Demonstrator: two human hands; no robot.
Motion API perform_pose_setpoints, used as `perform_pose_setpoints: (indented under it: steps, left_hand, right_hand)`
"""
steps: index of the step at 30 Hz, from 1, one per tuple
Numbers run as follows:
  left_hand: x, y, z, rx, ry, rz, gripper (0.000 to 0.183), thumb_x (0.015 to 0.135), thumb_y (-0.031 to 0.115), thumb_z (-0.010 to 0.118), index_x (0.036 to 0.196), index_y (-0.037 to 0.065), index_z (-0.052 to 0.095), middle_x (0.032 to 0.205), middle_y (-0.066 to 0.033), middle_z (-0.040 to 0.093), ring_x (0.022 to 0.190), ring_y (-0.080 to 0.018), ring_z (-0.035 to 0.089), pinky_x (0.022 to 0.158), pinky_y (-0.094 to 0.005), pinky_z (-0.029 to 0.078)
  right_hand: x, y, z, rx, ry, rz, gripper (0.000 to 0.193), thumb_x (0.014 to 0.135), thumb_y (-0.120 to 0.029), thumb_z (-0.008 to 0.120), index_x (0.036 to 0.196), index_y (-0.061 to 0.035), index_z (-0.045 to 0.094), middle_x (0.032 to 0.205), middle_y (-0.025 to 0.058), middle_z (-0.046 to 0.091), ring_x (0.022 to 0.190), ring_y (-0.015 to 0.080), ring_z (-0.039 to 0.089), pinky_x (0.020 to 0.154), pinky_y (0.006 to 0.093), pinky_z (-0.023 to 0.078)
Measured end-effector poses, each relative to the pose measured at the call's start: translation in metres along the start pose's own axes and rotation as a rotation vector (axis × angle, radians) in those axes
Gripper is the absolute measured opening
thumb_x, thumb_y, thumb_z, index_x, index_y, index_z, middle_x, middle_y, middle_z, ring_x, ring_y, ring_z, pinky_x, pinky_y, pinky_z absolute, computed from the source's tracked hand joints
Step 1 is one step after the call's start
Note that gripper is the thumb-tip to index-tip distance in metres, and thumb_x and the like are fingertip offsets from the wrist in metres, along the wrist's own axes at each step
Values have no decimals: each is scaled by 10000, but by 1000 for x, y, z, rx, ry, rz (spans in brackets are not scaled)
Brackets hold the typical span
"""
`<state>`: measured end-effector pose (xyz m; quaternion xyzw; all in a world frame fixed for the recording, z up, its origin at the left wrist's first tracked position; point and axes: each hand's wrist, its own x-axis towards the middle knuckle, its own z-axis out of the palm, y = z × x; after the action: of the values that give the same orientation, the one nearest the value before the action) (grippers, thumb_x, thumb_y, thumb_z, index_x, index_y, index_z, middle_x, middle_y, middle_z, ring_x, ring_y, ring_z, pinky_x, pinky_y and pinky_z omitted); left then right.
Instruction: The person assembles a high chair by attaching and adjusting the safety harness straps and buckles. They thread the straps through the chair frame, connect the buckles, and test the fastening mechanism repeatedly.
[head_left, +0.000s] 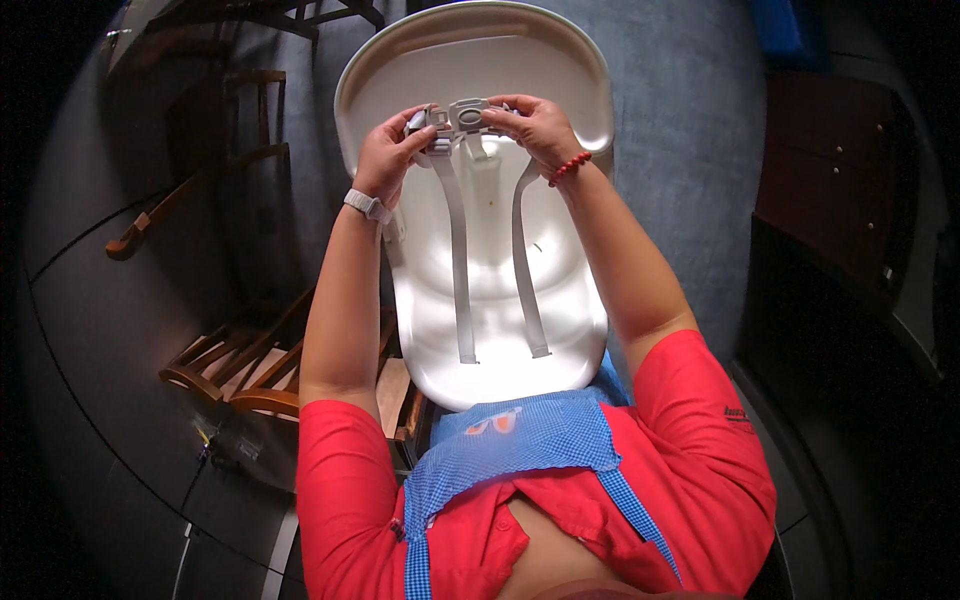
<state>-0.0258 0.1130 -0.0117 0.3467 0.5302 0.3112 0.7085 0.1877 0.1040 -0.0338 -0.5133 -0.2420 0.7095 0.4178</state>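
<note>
The left hand (383,158), fingers (419,138) grasping a grey buckle part (439,146), is above a white seat (490,262); just beside, an oval-buttoned buckle (469,117) is gripped by the right hand (545,132); small dark lettering (736,412) marks the red sleeve (690,400).

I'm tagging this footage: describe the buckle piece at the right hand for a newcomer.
Find the big white seat. Toward its far end, the right hand holds a grey buckle piece. Its oval centre distinguishes it from the piece in the left hand.

buckle (468,116) partly hidden by hands (541,130) & blue obj. (788,32) cut off up top.
</note>
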Motion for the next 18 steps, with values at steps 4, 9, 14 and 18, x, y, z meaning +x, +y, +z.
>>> perform_pose_setpoints:
  steps: [4,9,14,18]
  left_hand:
    - [-18,1,5,-14,-48,36,381,851,125,615,1204,17,521,1011,-72,635,861,-124,603,780,-263,485]
    - [-32,-2,12,0,-21,35,363,852,107,604,1196,22,523,953,-63,657,835,-108,608,747,-241,475]
    - [-39,-10,16,8,-7,33,370,842,95,612,1192,18,522,946,-43,645,799,-84,579,721,-224,448]
    - [-37,7,21,-31,-5,31,361,841,66,609,1187,12,523,976,-25,613,810,-67,548,726,-205,439]
  right_hand:
    - [-17,-7,-1,15,-29,35,335,762,-89,717,1038,58,597,926,109,632,822,143,610,749,224,495]
    - [-30,2,-8,80,-35,128,316,786,-84,691,1064,29,593,900,75,636,793,108,597,705,197,478]
    - [-37,8,-11,114,-59,144,305,775,-96,705,1047,2,608,859,42,639,756,81,580,659,181,456]
    - [-33,-8,-8,46,-58,147,301,765,-109,718,1030,-6,619,851,40,639,740,79,575,646,178,443]
